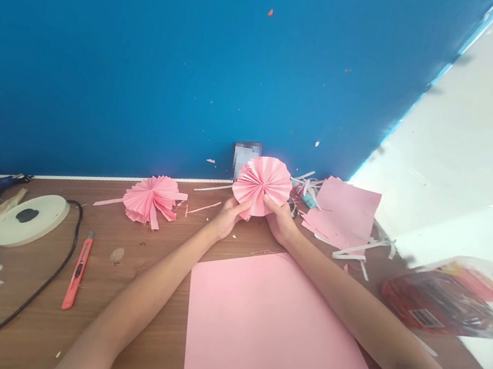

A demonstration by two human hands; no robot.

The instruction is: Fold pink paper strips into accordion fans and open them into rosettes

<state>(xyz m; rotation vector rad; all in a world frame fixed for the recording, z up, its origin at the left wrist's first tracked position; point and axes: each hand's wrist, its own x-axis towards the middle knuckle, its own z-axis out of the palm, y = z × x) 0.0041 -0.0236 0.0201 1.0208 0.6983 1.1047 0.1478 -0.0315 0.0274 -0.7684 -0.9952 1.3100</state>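
Observation:
Both hands hold up a round pink pleated paper fan (pixel 262 184) near the blue wall. My left hand (pixel 228 216) pinches its lower left edge. On the other side, my right hand (pixel 280 218) grips its lower right edge, thumb on the pleats. A second, looser pink pleated fan (pixel 152 199) lies on the wooden table (pixel 29 324) to the left. A flat pink paper sheet (pixel 269 330) lies under my forearms.
More pink sheets (pixel 346 212) and white paper strips (pixel 358 253) lie at the right. A red box cutter (pixel 78 270), a black cable (pixel 26 299) and a white tape roll (pixel 30 218) lie at the left. A clear plastic bag (pixel 455 295) sits at the right.

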